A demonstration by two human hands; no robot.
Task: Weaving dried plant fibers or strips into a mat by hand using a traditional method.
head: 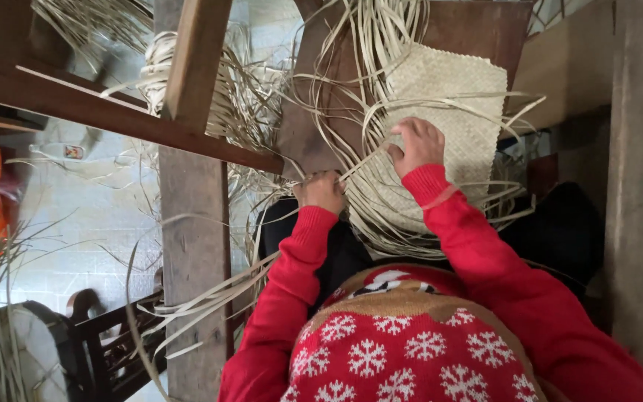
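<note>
I'm mid-weave: my left hand (323, 191) is clenched on a bunch of strips (351, 160) at the mat (452, 104) edge, seven o'clock of it. My right hand (417, 145) pinches one strip. Next, I judge, calls for threading it over-under, snug.

left hand (323, 191) pinches strips (370, 201) | right hand (417, 145) on woven mat (455, 89)
</note>
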